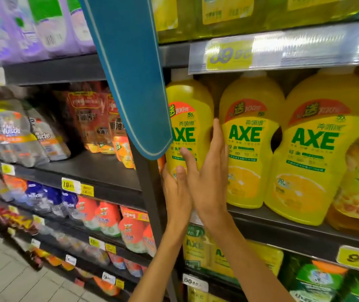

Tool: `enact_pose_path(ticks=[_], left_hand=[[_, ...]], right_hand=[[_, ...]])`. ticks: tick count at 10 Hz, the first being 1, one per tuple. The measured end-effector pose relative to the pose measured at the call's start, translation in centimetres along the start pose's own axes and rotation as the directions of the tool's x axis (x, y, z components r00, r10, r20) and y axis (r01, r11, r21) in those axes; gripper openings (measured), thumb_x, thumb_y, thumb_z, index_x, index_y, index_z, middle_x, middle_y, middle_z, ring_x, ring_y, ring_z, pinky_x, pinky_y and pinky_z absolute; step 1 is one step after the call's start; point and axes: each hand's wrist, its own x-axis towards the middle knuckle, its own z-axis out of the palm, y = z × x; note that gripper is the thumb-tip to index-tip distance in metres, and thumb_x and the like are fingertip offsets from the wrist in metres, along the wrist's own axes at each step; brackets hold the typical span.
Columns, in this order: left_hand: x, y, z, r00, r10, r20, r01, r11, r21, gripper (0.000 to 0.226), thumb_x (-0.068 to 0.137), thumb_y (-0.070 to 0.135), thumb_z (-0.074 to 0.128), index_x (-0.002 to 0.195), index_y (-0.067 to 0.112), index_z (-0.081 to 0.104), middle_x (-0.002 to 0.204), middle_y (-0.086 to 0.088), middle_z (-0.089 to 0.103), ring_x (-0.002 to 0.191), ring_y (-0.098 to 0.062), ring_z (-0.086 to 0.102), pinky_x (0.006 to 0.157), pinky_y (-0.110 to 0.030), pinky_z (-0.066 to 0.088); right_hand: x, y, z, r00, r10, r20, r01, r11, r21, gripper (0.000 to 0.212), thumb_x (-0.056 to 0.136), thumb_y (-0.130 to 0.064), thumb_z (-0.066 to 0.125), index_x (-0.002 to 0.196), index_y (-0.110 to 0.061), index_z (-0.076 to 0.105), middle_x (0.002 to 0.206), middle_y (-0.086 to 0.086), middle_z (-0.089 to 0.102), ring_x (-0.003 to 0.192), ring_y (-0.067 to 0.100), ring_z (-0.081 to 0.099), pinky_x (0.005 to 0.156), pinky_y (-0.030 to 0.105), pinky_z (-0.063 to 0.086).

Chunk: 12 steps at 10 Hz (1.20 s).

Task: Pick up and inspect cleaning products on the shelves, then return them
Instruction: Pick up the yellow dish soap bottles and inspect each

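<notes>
Both hands on the leftmost yellow AXE dish-soap bottle (188, 127), on its shelf (283, 221) at the bay's left end. Right hand (209, 171) lies flat on its front, fingers straight, reaching into the gap w/ the next AXE bottle (250, 149). Left hand (175, 188) cups the lower left side, fingers mostly hidden. Risk: weak hold, bottle looks heavy, could slip or knock its neighbour; blue divider sign (130, 73) crowds the left.

My left hand (175, 188) and my right hand (209, 171) are both bare, with no gloves on them. I see no rings on the fingers that show, and no watch, band or bracelet on either wrist. My forearms are bare too, uncovered from the wrists down to the bottom edge of the view, with no sleeve or cuff showing. My nails are cut short and plain where I can see them
</notes>
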Motion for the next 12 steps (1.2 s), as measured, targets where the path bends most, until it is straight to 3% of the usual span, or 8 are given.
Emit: enact_pose_path(ticks=[2, 3, 4, 6, 8, 9, 10, 12], left_hand=[[-2.8, 1.6, -0.7, 0.992, -0.089, 0.088, 0.089, 0.996, 0.006, 0.038, 0.1, 0.033, 0.032, 0.125, 0.008, 0.048, 0.118, -0.025, 0.056, 0.109, -0.04, 0.053, 0.09, -0.043, 0.045], [-4.3, 2.8, -1.6, 0.989, -0.027, 0.144, 0.037, 0.997, -0.067, 0.047, 0.09, 0.046, 0.04, 0.119, 0.011, 0.055, 0.092, -0.01, 0.063, 0.076, -0.011, 0.063, 0.066, -0.021, 0.05], [-5.2, 2.7, -2.9, 0.951, -0.106, 0.29, 0.155, 0.976, -0.153, 0.045, 0.068, 0.05, 0.06, 0.1, 0.019, 0.067, 0.077, 0.004, 0.072, 0.065, -0.003, 0.067, 0.054, -0.015, 0.049], [-7.7, 1.8, -4.4, 0.863, -0.173, 0.474, 0.271, 0.951, -0.146, 0.041, 0.071, 0.057, 0.067, 0.107, 0.038, 0.062, 0.106, 0.001, 0.072, 0.095, -0.018, 0.07, 0.077, -0.035, 0.058], [-9.2, 2.3, -5.8, 0.856, -0.13, 0.5, 0.255, 0.948, -0.192, 0.036, 0.068, 0.054, 0.065, 0.101, 0.038, 0.068, 0.102, -0.001, 0.073, 0.092, -0.021, 0.071, 0.072, -0.033, 0.058], [-10.1, 2.5, -6.4, 0.816, -0.152, 0.558, 0.299, 0.937, -0.183, 0.041, 0.07, 0.058, 0.061, 0.102, 0.034, 0.069, 0.103, -0.003, 0.073, 0.095, -0.023, 0.07, 0.077, -0.036, 0.057], [-11.0, 2.9, -6.5, 0.772, -0.172, 0.613, 0.34, 0.925, -0.17, 0.047, 0.075, 0.059, 0.059, 0.108, 0.028, 0.068, 0.105, -0.003, 0.073, 0.097, -0.021, 0.069, 0.081, -0.034, 0.057], [-11.2, 2.7, -7.0, 0.716, -0.199, 0.669, 0.387, 0.911, -0.143, 0.075, 0.063, 0.072, 0.066, 0.117, 0.021, 0.063, 0.109, -0.005, 0.072, 0.103, -0.024, 0.067, 0.087, -0.039, 0.055]], right_hand=[[0.2, -0.4, -2.2, 0.994, -0.108, 0.035, 0.108, 0.994, -0.017, 0.078, 0.083, -0.032, 0.072, 0.147, -0.022, 0.029, 0.142, 0.0, 0.04, 0.128, 0.008, 0.037, 0.097, 0.006, 0.028], [-0.1, -0.1, -4.3, 0.996, 0.024, 0.08, -0.035, 0.99, 0.136, 0.082, 0.078, -0.032, 0.077, 0.147, -0.027, 0.032, 0.132, -0.007, 0.046, 0.122, 0.008, 0.048, 0.098, 0.025, 0.044], [-1.0, 0.6, -6.5, 0.967, 0.178, 0.184, -0.239, 0.886, 0.398, 0.08, 0.073, -0.02, 0.081, 0.142, -0.016, 0.042, 0.126, -0.004, 0.059, 0.112, 0.01, 0.062, 0.085, 0.024, 0.054], [-4.1, 1.2, -8.1, 0.936, 0.274, 0.221, -0.352, 0.741, 0.572, 0.08, 0.059, -0.018, 0.081, 0.133, -0.016, 0.052, 0.11, -0.01, 0.069, 0.102, 0.007, 0.068, 0.077, 0.022, 0.056], [-5.2, 0.6, -9.5, 0.902, 0.279, 0.329, -0.427, 0.686, 0.589, 0.076, 0.063, -0.017, 0.085, 0.13, -0.019, 0.049, 0.119, -0.004, 0.065, 0.107, 0.01, 0.066, 0.079, 0.026, 0.057], [-3.8, -0.1, -10.1, 0.836, 0.242, 0.492, -0.533, 0.57, 0.625, 0.04, 0.077, -0.018, 0.068, 0.115, -0.017, 0.057, 0.1, 0.003, 0.075, 0.092, 0.017, 0.072, 0.068, 0.03, 0.058], [-2.4, -0.7, -10.3, 0.766, 0.283, 0.577, -0.635, 0.466, 0.616, 0.038, 0.077, -0.029, 0.064, 0.112, -0.016, 0.061, 0.101, 0.009, 0.074, 0.096, 0.025, 0.071, 0.075, 0.04, 0.058], [-2.3, -0.8, -10.6, 0.739, 0.371, 0.562, -0.674, 0.402, 0.62, 0.065, 0.068, -0.025, 0.064, 0.128, -0.004, 0.054, 0.108, 0.019, 0.065, 0.099, 0.034, 0.065, 0.083, 0.049, 0.055]])
